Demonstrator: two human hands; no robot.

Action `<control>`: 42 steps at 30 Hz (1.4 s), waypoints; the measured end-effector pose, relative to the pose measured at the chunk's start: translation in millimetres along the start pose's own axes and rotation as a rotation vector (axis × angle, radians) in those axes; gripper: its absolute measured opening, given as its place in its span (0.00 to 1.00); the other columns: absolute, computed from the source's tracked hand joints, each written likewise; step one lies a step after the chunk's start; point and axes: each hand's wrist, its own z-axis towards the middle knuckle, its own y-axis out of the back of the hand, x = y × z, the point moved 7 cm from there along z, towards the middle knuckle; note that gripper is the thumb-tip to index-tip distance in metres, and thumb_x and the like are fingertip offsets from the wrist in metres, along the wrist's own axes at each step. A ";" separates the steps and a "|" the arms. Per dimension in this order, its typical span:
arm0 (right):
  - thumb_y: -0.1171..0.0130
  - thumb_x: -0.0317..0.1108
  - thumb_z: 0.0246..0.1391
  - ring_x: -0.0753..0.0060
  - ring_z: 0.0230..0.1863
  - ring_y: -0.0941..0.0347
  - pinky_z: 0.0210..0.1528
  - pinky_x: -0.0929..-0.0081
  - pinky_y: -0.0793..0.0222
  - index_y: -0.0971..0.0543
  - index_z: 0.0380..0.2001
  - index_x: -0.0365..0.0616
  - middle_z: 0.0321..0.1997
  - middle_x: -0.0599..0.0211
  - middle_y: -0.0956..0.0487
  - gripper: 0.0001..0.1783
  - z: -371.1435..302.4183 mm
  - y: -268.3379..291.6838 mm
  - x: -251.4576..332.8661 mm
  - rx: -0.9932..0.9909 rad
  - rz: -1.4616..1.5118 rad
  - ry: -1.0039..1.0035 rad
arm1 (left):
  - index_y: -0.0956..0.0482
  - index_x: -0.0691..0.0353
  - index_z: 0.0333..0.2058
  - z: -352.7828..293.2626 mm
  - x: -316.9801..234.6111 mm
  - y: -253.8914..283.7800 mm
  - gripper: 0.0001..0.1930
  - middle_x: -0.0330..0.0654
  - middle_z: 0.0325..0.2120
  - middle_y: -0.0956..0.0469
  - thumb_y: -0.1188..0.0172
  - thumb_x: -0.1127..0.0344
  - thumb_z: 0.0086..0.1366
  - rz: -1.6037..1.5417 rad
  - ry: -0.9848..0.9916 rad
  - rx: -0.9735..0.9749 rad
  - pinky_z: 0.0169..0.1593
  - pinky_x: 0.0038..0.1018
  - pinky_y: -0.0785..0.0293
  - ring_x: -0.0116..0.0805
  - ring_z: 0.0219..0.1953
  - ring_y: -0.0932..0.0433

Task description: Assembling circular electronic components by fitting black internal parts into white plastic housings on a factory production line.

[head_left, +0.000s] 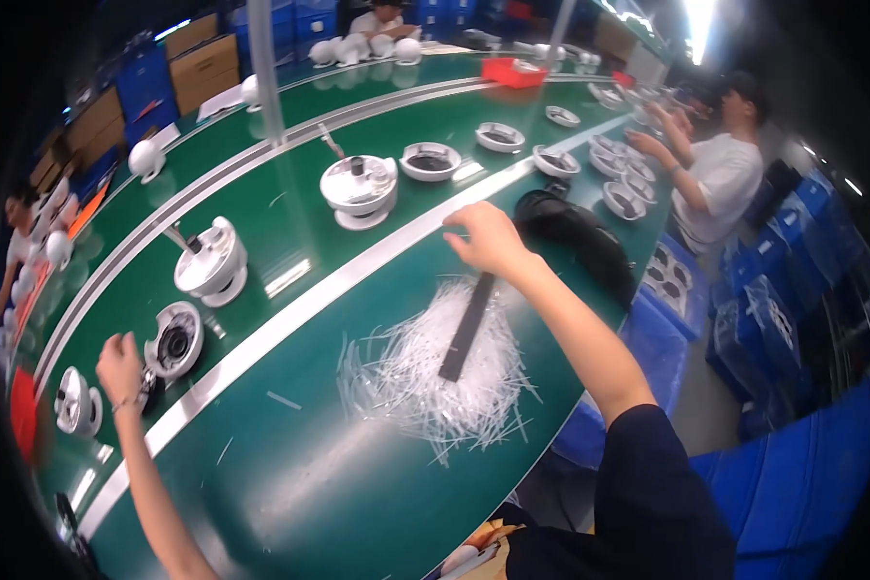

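My left hand (119, 369) is over the belt at the lower left, its fingers loosely bent and apart, with no object visible in them. Right beside it are a small black part (147, 389) and a white round housing (176, 338) with black rings inside. A white dome-shaped unit (77, 401) stands on its other side. My right hand (493, 240) reaches over the bench edge, thumb and fingers spread, holding nothing that I can see. Below it, a dark flat strip (468, 329) lies on a heap of thin clear-white strips (425, 372).
White dome units (360, 188) and shallow white rings (430, 161) line the green belt (290, 227). A black bundle (580, 237) lies right of my right hand. A co-worker (725, 164) works at the far right near stacked white rings (623, 198). Blue bins (667, 280) stand beside the bench.
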 end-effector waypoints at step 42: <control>0.47 0.18 0.41 0.57 0.46 0.32 0.48 0.70 0.37 0.26 0.35 0.39 0.44 0.54 0.29 0.13 -103.6 -6.1 397.6 0.416 0.840 1.166 | 0.25 0.66 0.36 -245.1 238.8 282.8 0.28 0.52 0.36 0.26 0.46 0.44 0.48 0.503 0.598 0.612 0.45 0.33 0.32 0.44 0.41 0.27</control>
